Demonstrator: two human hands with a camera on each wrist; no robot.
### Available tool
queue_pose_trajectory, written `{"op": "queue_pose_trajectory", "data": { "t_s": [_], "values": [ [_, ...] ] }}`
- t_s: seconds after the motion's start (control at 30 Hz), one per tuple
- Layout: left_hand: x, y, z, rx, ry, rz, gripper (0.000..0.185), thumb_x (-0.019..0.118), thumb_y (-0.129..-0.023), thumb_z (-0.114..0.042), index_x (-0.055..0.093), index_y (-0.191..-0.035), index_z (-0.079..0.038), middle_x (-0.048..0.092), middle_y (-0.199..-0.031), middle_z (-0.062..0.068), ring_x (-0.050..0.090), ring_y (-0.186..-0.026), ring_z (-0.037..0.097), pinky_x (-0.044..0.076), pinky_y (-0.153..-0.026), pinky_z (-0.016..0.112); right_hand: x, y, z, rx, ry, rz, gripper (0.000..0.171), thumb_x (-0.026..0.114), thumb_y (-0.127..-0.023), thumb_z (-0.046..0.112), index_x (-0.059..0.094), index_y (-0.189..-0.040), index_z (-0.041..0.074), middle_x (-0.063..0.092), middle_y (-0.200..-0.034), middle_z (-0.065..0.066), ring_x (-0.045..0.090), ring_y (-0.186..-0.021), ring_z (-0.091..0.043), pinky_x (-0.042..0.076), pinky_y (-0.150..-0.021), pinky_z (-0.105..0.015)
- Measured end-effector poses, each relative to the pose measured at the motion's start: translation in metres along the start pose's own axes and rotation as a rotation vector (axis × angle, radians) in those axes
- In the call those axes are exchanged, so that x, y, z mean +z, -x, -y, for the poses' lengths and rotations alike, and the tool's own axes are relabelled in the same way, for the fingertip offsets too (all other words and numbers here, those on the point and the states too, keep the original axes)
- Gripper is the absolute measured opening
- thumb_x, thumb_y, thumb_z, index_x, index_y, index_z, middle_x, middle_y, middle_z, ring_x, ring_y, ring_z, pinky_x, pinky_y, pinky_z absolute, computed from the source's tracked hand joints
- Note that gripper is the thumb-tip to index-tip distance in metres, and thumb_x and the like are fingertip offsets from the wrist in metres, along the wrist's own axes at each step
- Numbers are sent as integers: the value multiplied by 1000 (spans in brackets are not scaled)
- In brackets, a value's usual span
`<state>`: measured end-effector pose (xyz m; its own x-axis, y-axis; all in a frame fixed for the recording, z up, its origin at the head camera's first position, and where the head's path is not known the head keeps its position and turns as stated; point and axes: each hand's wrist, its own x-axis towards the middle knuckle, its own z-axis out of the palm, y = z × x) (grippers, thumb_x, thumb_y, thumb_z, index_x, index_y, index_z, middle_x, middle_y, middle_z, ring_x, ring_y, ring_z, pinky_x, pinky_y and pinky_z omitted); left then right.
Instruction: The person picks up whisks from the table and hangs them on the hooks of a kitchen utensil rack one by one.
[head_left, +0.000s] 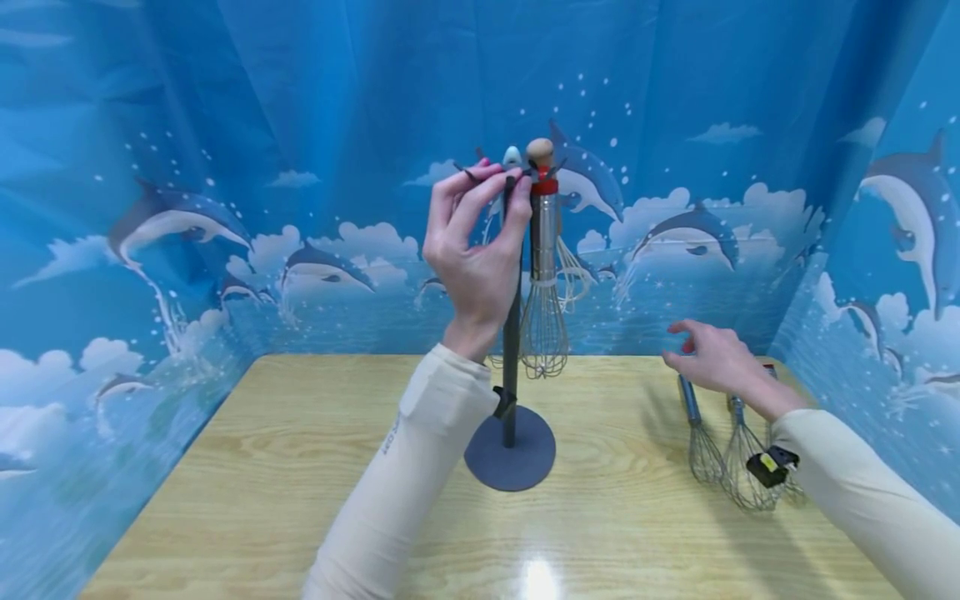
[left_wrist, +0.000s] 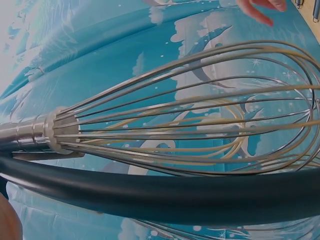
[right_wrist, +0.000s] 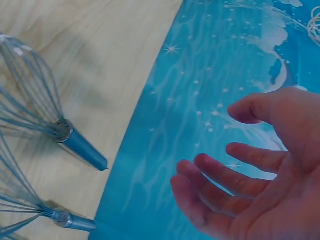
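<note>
While left hand (head_left: 480, 250) pinches rack (head_left: 511, 333) hook, right hand (head_left: 712, 358) relaxed over wooden table (head_left: 300, 500) (dolphin backdrop).

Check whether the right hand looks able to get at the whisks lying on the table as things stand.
Probably yes: the right hand hovers open and empty just above the whisks lying on the table, with nothing visible between them.
</note>
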<state>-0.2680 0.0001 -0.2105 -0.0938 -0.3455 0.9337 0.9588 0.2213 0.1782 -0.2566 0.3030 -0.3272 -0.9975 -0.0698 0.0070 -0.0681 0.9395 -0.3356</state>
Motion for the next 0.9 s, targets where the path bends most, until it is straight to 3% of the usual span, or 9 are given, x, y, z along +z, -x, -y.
{"op": "queue_pose_trajectory", "data": {
  "t_s": [0.17,0.33,0.43,0.57,0.67,0.8,0.9],
  "values": [
    [0,1,-1,7,-11,2,15,75,-90,-1,75,-101,9,65,-108,26,67,-110,32,60,-97,30,6,-3,-9,6,25,94,56,60,-99,27,49,-141,-9,66,-103,-25,62,-72,-25,49,-55,-35],
    [1,1,-1,20,-22,1,16,75,-90,-2,75,-102,8,64,-109,27,67,-112,32,60,-99,30,11,-4,-16,10,48,169,56,61,-99,26,50,-138,-12,68,-113,-32,70,-84,-31,56,-62,-41],
    [2,1,-1,29,-20,-3,15,75,-90,-1,75,-102,8,64,-108,27,67,-112,33,59,-99,30,15,-4,-19,11,58,196,56,62,-98,26,52,-136,-13,66,-116,-33,67,-78,-26,54,-61,-39],
    [2,1,-1,39,-17,-10,15,75,-90,-1,75,-102,8,64,-108,27,68,-111,34,59,-99,30,20,-5,-23,40,29,250,61,61,-98,27,47,-139,-16,66,-86,-19,46,-53,-13,44,-50,-31],
    [2,1,-2,44,-28,-11,15,75,-90,-1,76,-102,8,64,-108,27,68,-110,33,60,-98,30,23,-4,-25,83,-6,301,66,58,-99,26,38,-145,-17,51,-63,-2,29,-47,-8,37,-44,-25],
    [2,2,-2,44,-43,-10,16,75,-90,-2,76,-103,8,65,-109,26,68,-110,32,60,-98,29,27,-2,-28,133,-50,344,70,56,-101,26,28,-149,-17,39,-58,4,28,-49,-9,34,-44,-24],
    [2,2,-2,46,-46,-10,16,75,-90,-2,76,-103,8,65,-108,27,68,-109,33,60,-98,28,31,1,-30,162,-76,359,72,54,-101,23,21,-151,-16,40,-61,1,34,-49,-11,35,-44,-24]
  ]
}}
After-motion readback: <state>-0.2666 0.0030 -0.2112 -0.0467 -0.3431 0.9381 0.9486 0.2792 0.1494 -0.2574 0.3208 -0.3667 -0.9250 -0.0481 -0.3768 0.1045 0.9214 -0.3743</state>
